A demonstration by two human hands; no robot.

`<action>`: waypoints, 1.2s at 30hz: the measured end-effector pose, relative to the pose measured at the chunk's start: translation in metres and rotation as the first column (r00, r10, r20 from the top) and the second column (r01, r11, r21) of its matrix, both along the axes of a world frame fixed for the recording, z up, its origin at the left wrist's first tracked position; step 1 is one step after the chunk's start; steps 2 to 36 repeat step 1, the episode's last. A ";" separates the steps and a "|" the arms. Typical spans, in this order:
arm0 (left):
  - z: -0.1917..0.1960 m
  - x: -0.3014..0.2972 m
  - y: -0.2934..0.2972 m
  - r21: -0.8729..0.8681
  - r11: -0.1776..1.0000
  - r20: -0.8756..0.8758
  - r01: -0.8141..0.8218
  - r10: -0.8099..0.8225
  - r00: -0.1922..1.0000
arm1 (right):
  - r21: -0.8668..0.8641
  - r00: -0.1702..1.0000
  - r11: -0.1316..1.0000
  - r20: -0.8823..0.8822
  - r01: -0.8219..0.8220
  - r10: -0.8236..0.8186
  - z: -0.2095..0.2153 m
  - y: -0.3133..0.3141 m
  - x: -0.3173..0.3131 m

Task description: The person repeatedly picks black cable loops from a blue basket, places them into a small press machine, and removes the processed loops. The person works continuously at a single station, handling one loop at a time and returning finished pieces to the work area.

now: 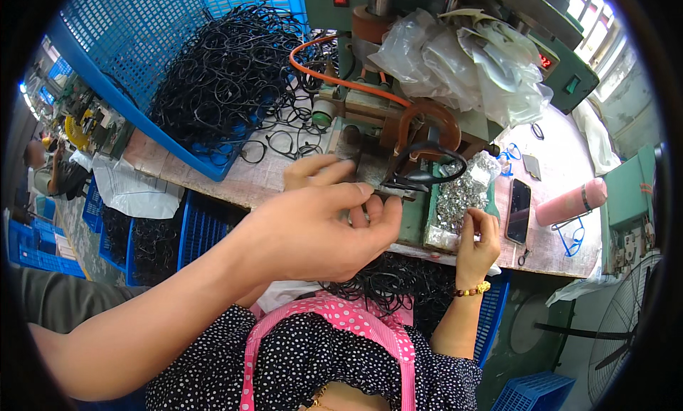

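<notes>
My left hand [313, 230] pinches a black cord [427, 175] toward frame centre; my right hand [478, 237], nearer the silver clips [462, 190], pinches one.

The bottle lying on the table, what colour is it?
Pink bottle, seen best in the head view.

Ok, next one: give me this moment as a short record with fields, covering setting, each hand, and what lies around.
setting: workbench with a green press machine
left hand: left hand raised in front of the machine, fingertips pinched together; what it holds cannot be told
right hand: right hand at the tray of small silver metal pieces, fingers pinching
black loop: on the machine's fixture
nearby: blue crate of black cord loops, phone, pink bottle, clear plastic bags
</notes>
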State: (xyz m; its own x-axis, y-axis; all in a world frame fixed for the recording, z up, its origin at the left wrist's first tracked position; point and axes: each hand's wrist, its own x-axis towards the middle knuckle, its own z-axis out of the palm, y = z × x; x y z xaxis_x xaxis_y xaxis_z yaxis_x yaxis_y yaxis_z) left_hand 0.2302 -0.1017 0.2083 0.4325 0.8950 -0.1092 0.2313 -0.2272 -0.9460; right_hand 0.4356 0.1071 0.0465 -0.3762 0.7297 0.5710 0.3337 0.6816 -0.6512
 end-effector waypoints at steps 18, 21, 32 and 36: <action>-0.001 0.000 0.004 0.041 0.998 -0.013 -0.044 0.045 0.999 | 0.009 1.000 1.000 -0.022 -0.002 0.002 -0.001 0.001 0.000; -0.001 0.000 0.004 0.041 0.998 -0.013 -0.044 0.045 0.999 | 0.009 1.000 1.000 -0.022 -0.002 0.002 -0.001 0.001 0.000; -0.001 0.000 0.004 0.041 0.998 -0.013 -0.044 0.045 0.999 | 0.009 1.000 1.000 -0.022 -0.002 0.002 -0.001 0.001 0.000; -0.001 0.000 0.004 0.041 0.998 -0.013 -0.044 0.045 0.999 | 0.009 1.000 1.000 -0.022 -0.002 0.002 -0.001 0.001 0.000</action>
